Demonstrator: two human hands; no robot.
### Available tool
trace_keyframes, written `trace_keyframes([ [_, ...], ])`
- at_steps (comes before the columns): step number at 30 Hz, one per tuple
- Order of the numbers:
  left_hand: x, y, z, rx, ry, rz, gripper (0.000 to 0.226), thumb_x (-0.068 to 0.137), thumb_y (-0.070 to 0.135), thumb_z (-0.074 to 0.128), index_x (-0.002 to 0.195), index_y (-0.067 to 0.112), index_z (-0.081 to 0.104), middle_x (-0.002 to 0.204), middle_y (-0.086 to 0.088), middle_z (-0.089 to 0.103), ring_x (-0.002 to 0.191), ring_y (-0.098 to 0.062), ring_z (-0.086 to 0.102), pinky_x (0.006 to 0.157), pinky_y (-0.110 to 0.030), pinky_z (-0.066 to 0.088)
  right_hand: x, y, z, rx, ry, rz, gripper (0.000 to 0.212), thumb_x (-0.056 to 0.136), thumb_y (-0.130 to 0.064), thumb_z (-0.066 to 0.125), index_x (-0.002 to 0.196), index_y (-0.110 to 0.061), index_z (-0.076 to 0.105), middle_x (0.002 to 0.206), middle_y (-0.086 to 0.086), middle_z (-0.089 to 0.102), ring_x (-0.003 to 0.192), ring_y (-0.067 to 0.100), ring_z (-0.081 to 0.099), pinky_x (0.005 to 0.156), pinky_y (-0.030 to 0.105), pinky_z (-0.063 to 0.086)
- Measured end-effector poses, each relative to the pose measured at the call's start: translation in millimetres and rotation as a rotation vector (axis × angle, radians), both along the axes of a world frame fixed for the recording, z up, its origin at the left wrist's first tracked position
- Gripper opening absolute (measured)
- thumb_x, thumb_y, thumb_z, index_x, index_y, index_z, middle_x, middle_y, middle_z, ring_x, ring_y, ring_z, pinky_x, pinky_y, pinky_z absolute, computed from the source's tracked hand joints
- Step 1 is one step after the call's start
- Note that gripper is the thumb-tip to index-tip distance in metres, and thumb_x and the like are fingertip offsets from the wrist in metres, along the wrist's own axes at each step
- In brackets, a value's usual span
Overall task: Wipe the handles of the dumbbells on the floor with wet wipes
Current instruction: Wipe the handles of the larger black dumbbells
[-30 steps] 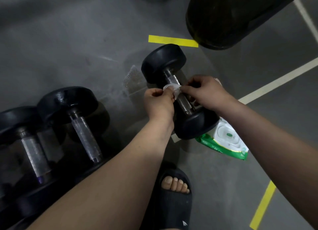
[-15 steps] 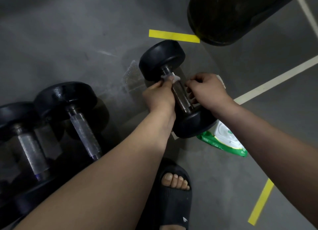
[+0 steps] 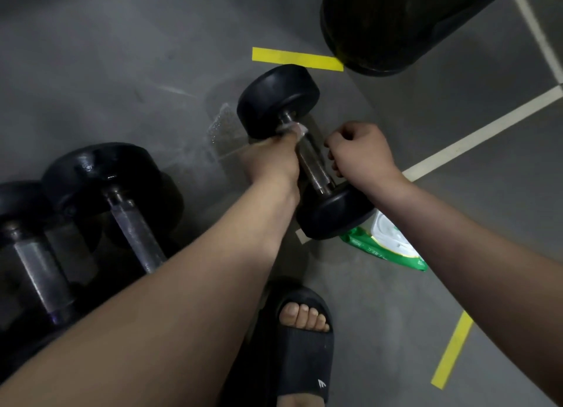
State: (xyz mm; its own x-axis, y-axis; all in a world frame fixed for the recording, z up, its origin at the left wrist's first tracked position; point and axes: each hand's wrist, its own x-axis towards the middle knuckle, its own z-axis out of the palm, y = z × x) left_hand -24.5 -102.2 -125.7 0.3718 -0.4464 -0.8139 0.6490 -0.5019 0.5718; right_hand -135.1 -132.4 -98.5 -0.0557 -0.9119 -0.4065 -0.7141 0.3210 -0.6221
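Since a second ago my left hand (image 3: 271,163) has run the wipe (image 3: 292,128) up the handle (image 3: 313,163) from its middle to the far end. My right hand (image 3: 361,151) has let go of the wipe and drawn off to the side. On my feed that reads as one stroke finished. The bare knurled stretch below the wipe has been passed over on top at least; its underside is hidden from me.

Grey floor (image 3: 91,71) fills the view, with a dark bag (image 3: 396,26) hanging over its far right. The dumbbell (image 3: 333,213) I am working on lies at the centre, angled away from me, with a wet patch (image 3: 222,126) just left of its far head. A second dumbbell (image 3: 112,175) and a third dumbbell (image 3: 27,224) lie side by side at the left. Their handles look untouched by either hand, so I judge most of the job is still ahead.

The pack (image 3: 393,242) sits on the floor with one end tucked under the dumbbell's near head. Its white lid looks closed, and I cannot see what is left inside.

My left hand pinches the wipe against the handle right at the far head. My right hand is clenched just beside the handle, and it seems to hold nothing.
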Motion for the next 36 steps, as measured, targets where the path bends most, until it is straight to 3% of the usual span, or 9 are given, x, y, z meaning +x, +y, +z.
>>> trace_keyframes([
  [4,-16.3,38.2,0.8,0.010,0.101,-0.126,0.009,0.080,0.018,0.082,0.076,0.011,0.077,0.076,-0.010,0.076,0.072,-0.026,0.074,0.073,-0.046,0.063,3.5,1.3,3.0,-0.021,0.050,0.026,0.029,0.076,-0.037,0.052,0.075,-0.011,0.067,0.064,0.006,0.068,0.065,0.026,0.069,0.067,0.047,0.060],
  [9,9.5,-6.9,0.8,-0.005,0.066,0.026,0.014,0.074,0.016,0.085,0.076,0.009,0.074,0.076,-0.009,0.076,0.075,-0.030,0.075,0.075,-0.058,0.061,5.1,4.5,1.6,-0.048,0.030,-0.026,0.030,0.077,-0.036,0.051,0.075,-0.010,0.066,0.064,0.009,0.067,0.062,0.028,0.067,0.063,0.048,0.059],
  [13,2.3,9.7,-0.2,-0.013,-0.002,-0.056,0.015,0.080,0.018,0.083,0.070,0.013,0.073,0.075,-0.007,0.076,0.074,-0.025,0.074,0.075,-0.054,0.062,6.8,6.8,3.1,-0.091,0.002,-0.049,0.029,0.080,-0.033,0.052,0.077,-0.008,0.066,0.065,0.011,0.066,0.065,0.029,0.066,0.065,0.047,0.057],
  [20,7.8,24.2,1.2,-0.017,0.051,-0.201,0.014,0.076,0.009,0.084,0.087,0.009,0.076,0.080,-0.011,0.077,0.074,-0.027,0.075,0.072,-0.040,0.062,6.5,9.9,5.3,-0.111,-0.114,-0.095,0.032,0.080,-0.029,0.045,0.075,-0.001,0.061,0.058,0.010,0.056,0.060,0.033,0.058,0.063,0.051,0.055],
  [24,6.0,20.7,3.1,-0.031,0.001,-0.180,0.012,0.077,0.017,0.085,0.083,0.011,0.076,0.076,-0.005,0.077,0.072,-0.021,0.075,0.075,-0.037,0.063,-17.8,25.0,2.5,-0.141,-0.018,0.033,0.021,0.086,-0.023,0.052,0.076,-0.006,0.060,0.066,0.005,0.058,0.070,0.022,0.055,0.064,0.033,0.044],
  [28,-2.3,41.2,4.1,-0.038,-0.069,-0.380,0.017,0.081,0.025,0.084,0.074,0.013,0.075,0.072,-0.002,0.076,0.069,-0.017,0.073,0.070,-0.029,0.061,-34.0,32.6,-8.6,-0.032,0.026,-0.077,0.022,0.087,-0.021,0.050,0.089,-0.005,0.065,0.088,0.009,0.067,0.090,0.028,0.059,0.079,0.036,0.047],
  [31,-4.6,54.5,5.3,-0.035,-0.147,-0.598,0.016,0.079,0.024,0.085,0.076,0.011,0.077,0.074,-0.006,0.076,0.072,-0.019,0.074,0.071,-0.032,0.060,-31.2,30.7,-7.7,-0.039,0.028,-0.076,0.020,0.088,-0.018,0.048,0.087,-0.004,0.063,0.088,0.012,0.065,0.091,0.031,0.056,0.077,0.037,0.044],
  [33,2.2,47.8,6.4,-0.034,-0.110,-0.558,0.016,0.077,0.018,0.087,0.079,0.007,0.076,0.071,-0.006,0.075,0.064,-0.017,0.072,0.064,-0.028,0.059,-30.5,33.2,-6.3,-0.040,0.009,-0.054,0.020,0.088,-0.016,0.047,0.083,-0.006,0.064,0.086,0.009,0.065,0.090,0.029,0.056,0.071,0.033,0.040],
  [36,15.4,27.8,8.0,-0.086,0.030,-0.233,0.012,0.080,0.008,0.083,0.085,0.005,0.073,0.076,-0.005,0.076,0.070,-0.014,0.073,0.070,-0.026,0.058,-28.0,36.7,-4.7,-0.056,0.006,-0.033,0.021,0.089,-0.014,0.047,0.083,-0.007,0.066,0.086,0.008,0.066,0.089,0.025,0.057,0.070,0.031,0.038],
])
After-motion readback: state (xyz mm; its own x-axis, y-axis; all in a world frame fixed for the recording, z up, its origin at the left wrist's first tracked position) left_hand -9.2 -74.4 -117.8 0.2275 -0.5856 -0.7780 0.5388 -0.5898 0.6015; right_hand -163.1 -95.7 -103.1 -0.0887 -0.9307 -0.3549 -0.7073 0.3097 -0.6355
